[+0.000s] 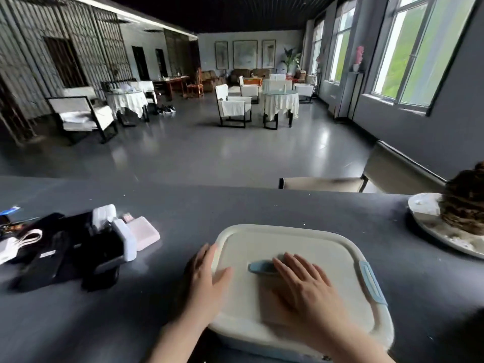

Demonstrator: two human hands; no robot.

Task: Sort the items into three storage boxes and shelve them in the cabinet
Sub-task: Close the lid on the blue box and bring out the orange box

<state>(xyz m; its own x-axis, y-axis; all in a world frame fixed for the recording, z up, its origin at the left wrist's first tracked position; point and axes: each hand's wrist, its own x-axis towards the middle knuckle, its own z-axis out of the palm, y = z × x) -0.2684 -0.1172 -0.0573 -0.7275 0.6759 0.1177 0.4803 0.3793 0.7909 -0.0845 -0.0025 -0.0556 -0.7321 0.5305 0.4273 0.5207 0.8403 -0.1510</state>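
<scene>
Room: dining hall, grey floor, windows on the right.
Tabletop (262, 205): dark grey.
Box (340, 247): one, lidded.
Plate (421, 208): one.
Hands: left (207, 281) spread at lid edge; right (301, 281) flat on lid.

Both hands (262, 286) flat, fingers straight

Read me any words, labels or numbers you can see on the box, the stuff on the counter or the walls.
None can be read.
Storage box lid: plain, no print.
Black items on the left: small pale labels, too blurred.
Framed pictures on the far wall: too small.
</scene>
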